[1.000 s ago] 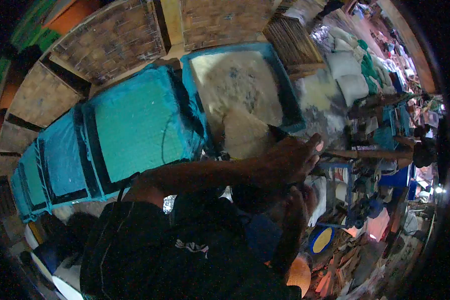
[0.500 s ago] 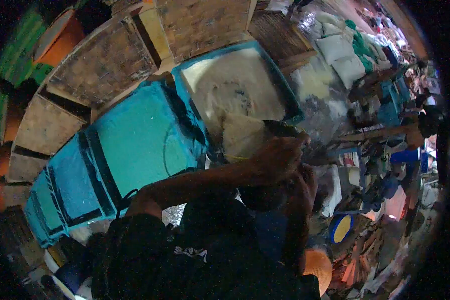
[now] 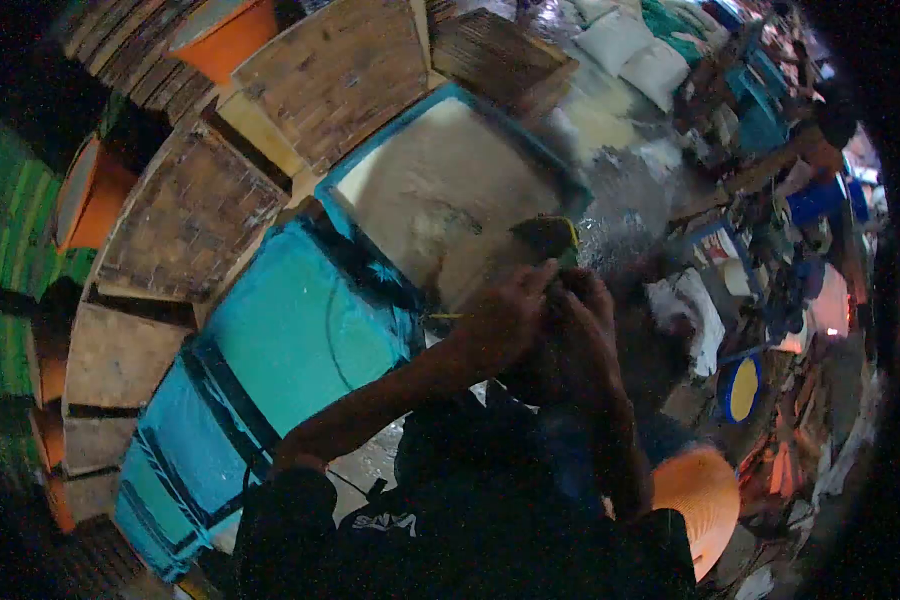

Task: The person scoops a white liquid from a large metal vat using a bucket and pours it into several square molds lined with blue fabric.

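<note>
My left hand [image 3: 515,305] and my right hand [image 3: 584,298] meet in front of my chest, fingers bent and pressed together at the tips. Whatever is between them is too dark and small to make out. Right behind the fingertips is a round thing with a yellow rim [image 3: 574,238], dark on its far side and partly hidden by my hands. It overlaps the near corner of a teal-edged tray [image 3: 335,195] that holds a pale, greyish layer with a few dark marks.
Teal-covered trays [image 3: 290,310] run down the left, beside woven panels [image 3: 190,210]. Orange tubs [image 3: 228,45] stand beyond them. White sacks [image 3: 630,55] lie at the back. On the right are a white cloth [image 3: 700,320], a blue-rimmed round container [image 3: 742,388] and scattered wood pieces.
The view has turned, shifting the trays and panels. My hands have drawn side by side with fingertips together; before, the left hand lay across the right one.
</note>
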Demonstrator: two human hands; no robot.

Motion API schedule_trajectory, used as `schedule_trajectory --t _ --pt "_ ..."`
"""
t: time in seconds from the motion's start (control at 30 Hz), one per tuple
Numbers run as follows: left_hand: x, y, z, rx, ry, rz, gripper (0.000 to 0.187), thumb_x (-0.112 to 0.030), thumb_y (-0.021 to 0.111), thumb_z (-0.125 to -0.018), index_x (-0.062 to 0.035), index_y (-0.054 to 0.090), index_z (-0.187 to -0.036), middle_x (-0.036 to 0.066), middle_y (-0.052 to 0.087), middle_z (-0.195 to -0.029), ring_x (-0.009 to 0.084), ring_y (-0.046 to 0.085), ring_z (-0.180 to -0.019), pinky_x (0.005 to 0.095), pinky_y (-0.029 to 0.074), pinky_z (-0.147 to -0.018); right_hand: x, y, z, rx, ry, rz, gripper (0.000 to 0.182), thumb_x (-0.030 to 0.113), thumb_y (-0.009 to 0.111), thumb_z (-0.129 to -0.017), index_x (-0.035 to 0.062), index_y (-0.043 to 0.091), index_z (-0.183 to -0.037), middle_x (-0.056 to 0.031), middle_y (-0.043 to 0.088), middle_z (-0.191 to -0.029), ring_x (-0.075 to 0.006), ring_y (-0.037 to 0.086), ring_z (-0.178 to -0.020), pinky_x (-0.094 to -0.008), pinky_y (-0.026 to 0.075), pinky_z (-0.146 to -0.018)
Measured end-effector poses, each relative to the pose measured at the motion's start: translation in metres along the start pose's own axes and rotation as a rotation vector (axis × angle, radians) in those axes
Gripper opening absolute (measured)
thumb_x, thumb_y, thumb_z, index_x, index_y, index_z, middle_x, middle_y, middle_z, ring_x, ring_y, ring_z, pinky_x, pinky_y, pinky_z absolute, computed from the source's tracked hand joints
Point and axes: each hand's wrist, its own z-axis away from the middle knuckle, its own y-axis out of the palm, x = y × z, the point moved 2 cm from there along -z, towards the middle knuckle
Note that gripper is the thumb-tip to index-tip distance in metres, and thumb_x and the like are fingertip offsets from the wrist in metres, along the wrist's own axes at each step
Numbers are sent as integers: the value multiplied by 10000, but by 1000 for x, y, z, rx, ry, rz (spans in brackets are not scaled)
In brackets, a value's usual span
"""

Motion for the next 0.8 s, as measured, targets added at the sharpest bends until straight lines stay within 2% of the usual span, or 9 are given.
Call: schedule_trajectory --t 0.1,0.17,0.23,0.33,0.43,0.5,0.63,0.73,0.8 --pt "-1 -13 15 -17 74 -148 493 -76 514 -881 77 430 -1342 281 561 -1155 424 567 -1061 476 476 -919 0 12 -6 102 59 -160 456 243 632 -895 35 521 -1285 -91 591 -1182 -222 553 -1088 -382 437 -972" --pt "1 -19 25 -35 123 -245 490 -57 500 -880 83 423 -1343 286 554 -1160 424 557 -1074 469 469 -937 -4 19 -9 124 -20 -221 455 238 625 -894 38 514 -1287 -82 586 -1174 -214 552 -1080 -377 442 -964" --pt "25 -13 34 3 -7 -134 491 -38 504 -879 96 405 -1341 290 536 -1192 431 547 -1092 463 457 -963 -5 28 -12 145 -102 -279 453 234 618 -894 41 506 -1288 -73 582 -1166 -206 550 -1072 -371 447 -956" --pt "47 -6 41 32 -99 -96 503 -32 527 -866 79 400 -1340 286 538 -1183 432 557 -1077 469 456 -960 2 44 -15 115 17 -340 482 238 610 -894 40 473 -1312 -74 572 -1162 -204 551 -1061 -364 453 -945" --pt "76 5 45 -53 7 -282 490 -43 536 -867 45 418 -1334 272 559 -1143 434 575 -1037 483 475 -911 19 56 -18 216 52 -551 509 249 606 -896 38 443 -1330 -78 567 -1156 -215 553 -1046 -370 455 -940" --pt "86 7 41 -52 3 -256 447 -40 523 -873 34 438 -1307 266 572 -1117 439 581 -1023 488 482 -888 10 57 -31 88 11 -413 297 71 566 -868 1 539 -1155 -81 601 -1059 -164 600 -959 -308 508 -834" --pt "83 -6 36 -99 -51 -231 315 -49 502 -898 17 494 -1205 251 601 -1036 438 599 -973 488 496 -836 -40 53 -52 157 -24 -327 341 66 605 -853 -12 541 -1179 -105 605 -1088 -188 607 -994 -312 507 -866" --pt "77 -24 35 -168 -124 -234 194 -67 493 -924 8 548 -1095 236 626 -954 429 618 -920 480 507 -791 -29 63 -33 137 -150 -315 374 80 621 -869 -16 538 -1221 -128 624 -1104 -212 624 -1004 -317 509 -877" --pt "86 -27 38 -222 -151 -259 171 -93 487 -945 4 568 -1059 233 627 -912 427 621 -892 481 501 -767 0 59 14 31 -252 -44 397 80 600 -900 -4 519 -1279 -138 633 -1137 -229 642 -996 -317 513 -871"
